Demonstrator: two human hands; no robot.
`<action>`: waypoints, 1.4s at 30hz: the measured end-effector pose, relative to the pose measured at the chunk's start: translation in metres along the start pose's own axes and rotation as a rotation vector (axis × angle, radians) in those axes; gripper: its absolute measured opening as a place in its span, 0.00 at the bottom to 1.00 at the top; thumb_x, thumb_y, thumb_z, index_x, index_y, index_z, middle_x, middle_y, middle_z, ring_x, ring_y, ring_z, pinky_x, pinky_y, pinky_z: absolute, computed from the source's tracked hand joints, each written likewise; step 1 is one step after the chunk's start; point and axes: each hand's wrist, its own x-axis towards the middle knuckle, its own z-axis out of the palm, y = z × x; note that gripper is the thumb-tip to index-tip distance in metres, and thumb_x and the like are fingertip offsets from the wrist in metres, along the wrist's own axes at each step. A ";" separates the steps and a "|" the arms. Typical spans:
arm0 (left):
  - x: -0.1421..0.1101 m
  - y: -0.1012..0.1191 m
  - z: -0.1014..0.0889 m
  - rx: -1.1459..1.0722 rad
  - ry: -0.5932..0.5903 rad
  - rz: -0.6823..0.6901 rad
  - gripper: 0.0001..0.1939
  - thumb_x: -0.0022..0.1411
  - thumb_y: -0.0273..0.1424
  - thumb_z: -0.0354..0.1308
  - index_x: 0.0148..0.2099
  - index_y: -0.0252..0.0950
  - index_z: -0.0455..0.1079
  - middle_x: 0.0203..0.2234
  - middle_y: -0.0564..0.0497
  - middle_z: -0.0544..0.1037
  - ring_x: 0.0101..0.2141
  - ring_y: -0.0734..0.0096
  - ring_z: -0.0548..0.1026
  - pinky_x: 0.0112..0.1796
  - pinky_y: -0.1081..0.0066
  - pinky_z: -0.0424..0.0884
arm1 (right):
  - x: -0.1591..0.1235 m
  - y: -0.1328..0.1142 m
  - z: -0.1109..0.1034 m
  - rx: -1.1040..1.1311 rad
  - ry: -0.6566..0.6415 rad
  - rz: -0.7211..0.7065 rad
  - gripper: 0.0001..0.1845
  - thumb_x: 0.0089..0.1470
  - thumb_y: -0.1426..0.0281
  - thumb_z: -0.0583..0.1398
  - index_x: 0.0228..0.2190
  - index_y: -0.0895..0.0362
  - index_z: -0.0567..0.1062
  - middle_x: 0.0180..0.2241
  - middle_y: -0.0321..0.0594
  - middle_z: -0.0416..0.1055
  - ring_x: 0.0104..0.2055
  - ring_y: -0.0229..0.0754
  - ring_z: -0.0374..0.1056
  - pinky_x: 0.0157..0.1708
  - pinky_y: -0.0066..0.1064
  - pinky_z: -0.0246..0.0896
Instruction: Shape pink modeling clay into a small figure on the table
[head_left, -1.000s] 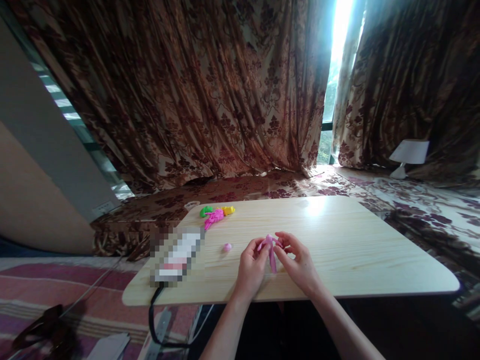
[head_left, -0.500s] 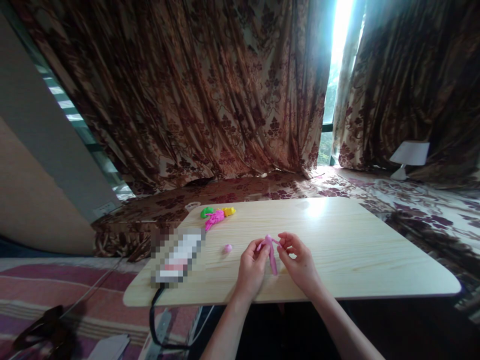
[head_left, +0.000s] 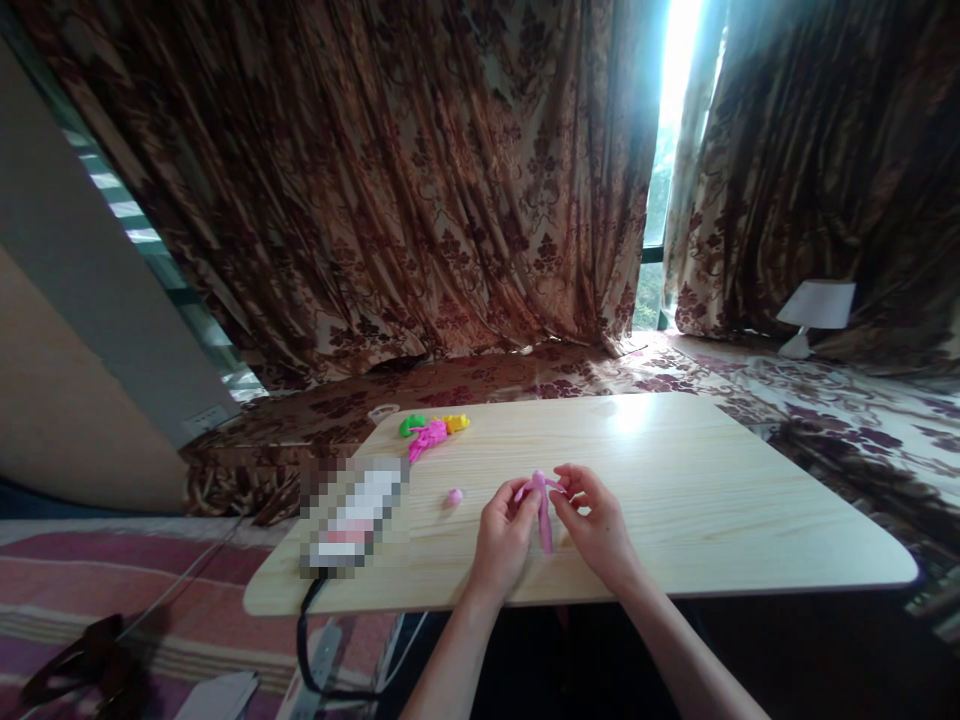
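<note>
A small pink figure (head_left: 544, 515) with a round head, two thin arms and a long body is held over the table; it looks like modelling clay. My left hand (head_left: 506, 535) pinches it at the side, thumb on the upper body. The thumb and fingers of my right hand (head_left: 596, 515) close around the end of the arm on the right. To the left, a pale pink ball (head_left: 454, 496) lies apart on the tabletop. Further back, a bright pink lump (head_left: 428, 438) touches a green piece (head_left: 412, 425) and a yellow piece (head_left: 456, 424).
The light wooden table (head_left: 675, 500) has rounded corners. On its left side lies a blurred-out white object (head_left: 360, 515), with a black cable (head_left: 302, 640) hanging over the front edge. Behind stand patterned curtains (head_left: 450, 200) and a white lamp (head_left: 817, 305).
The pink figure's body hangs a little straighter, and its right-side arm is stretched more level. My hands have barely moved; the view has shifted slightly.
</note>
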 end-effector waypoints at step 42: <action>-0.001 0.001 0.002 -0.016 0.032 -0.002 0.13 0.54 0.36 0.60 0.41 0.35 0.71 0.33 0.49 0.77 0.35 0.70 0.74 0.37 0.74 0.68 | 0.000 0.000 -0.001 -0.058 0.037 -0.015 0.03 0.54 0.70 0.57 0.29 0.55 0.69 0.27 0.36 0.67 0.29 0.39 0.65 0.28 0.30 0.64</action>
